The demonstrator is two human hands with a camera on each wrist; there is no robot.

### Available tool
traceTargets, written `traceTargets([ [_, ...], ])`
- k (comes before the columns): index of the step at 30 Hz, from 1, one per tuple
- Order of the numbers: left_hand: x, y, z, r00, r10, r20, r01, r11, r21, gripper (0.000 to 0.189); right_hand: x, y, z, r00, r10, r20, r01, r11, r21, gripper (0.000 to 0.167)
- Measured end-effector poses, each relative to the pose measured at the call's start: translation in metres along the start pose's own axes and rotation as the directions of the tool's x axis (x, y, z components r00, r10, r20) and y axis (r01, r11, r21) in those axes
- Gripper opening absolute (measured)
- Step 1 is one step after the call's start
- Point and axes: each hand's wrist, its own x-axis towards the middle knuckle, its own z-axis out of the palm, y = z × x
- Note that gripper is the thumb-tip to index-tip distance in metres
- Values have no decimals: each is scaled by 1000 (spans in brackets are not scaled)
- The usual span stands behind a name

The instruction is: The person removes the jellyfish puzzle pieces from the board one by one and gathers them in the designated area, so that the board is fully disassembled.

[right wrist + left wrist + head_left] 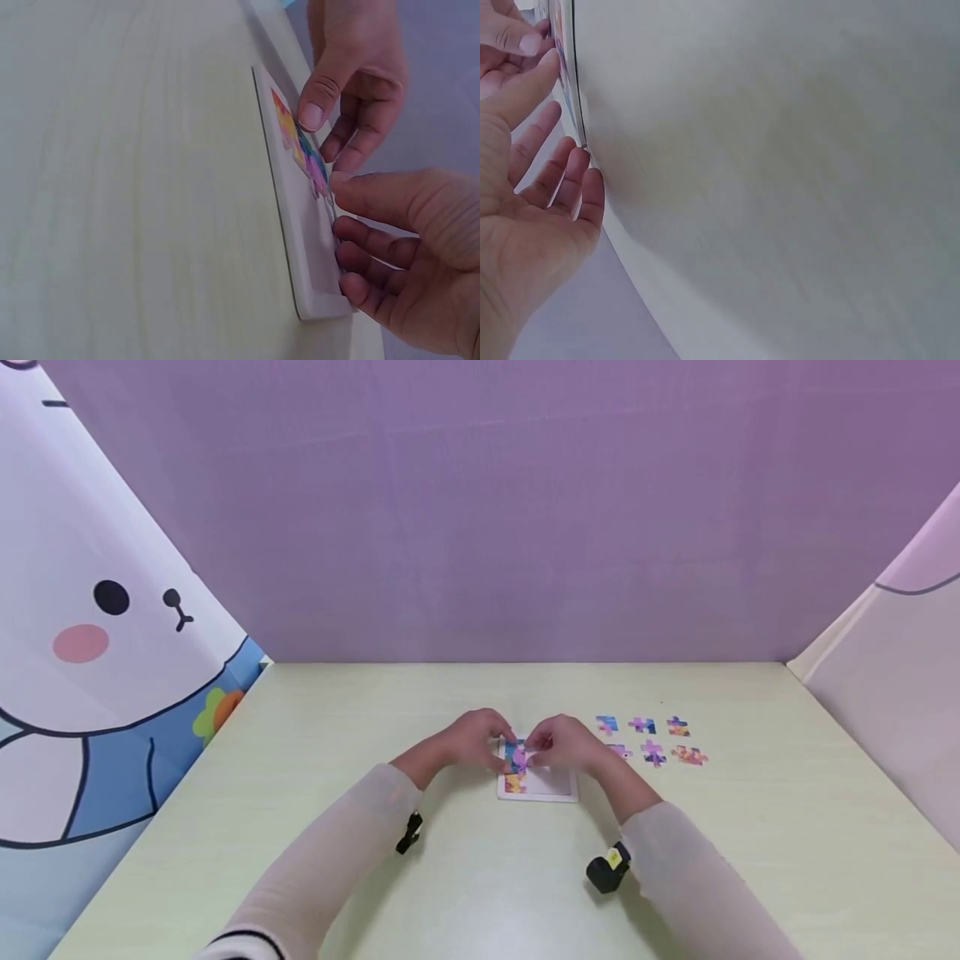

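A small white puzzle tray (555,795) lies on the table with joined, brightly coloured puzzle pieces (515,782) along its left side. My left hand (477,739) is at the tray's left edge, thumb by the pieces and fingers spread along the far rim. From the right, my right hand (566,743) reaches over the tray. In the right wrist view, its thumb (375,196) touches the edge of a pink and blue piece (316,174), while the other fingertips rest along the tray's far rim, apart from the thumb. Neither hand visibly pinches a piece.
Several loose puzzle pieces (654,752) lie in two rows right of the tray; the right hand partly covers the nearest. The pale table (337,727) ends at a purple cloth backdrop (480,527). A printed cloth (90,693) hangs at the left.
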Motion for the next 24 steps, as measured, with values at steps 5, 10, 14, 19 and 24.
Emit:
traceTargets([
  [5, 4, -4, -2, 998, -60, 11, 61, 996, -73, 51, 2, -3, 6, 999, 30, -16, -30, 999, -24, 19],
  [10, 8, -7, -3, 995, -89, 39, 93, 989, -115, 54, 4, -2, 10, 997, 65, -40, -66, 998, -22, 18],
  [14, 12, -10, -3, 995, -83, 47, 87, 991, -106, 55, 4, -2, 12, 994, 92, -58, -93, 996, -4, 17],
  [19, 13, -14, -2, 996, -76, 55, 81, 992, -94, 57, 6, -3, 15, 990, 125, -63, -123, 992, 34, 17],
  [24, 13, -19, 0, 995, -78, 54, 84, 989, -124, 56, 7, -4, 17, 985, 159, -66, -156, 986, 51, 16],
])
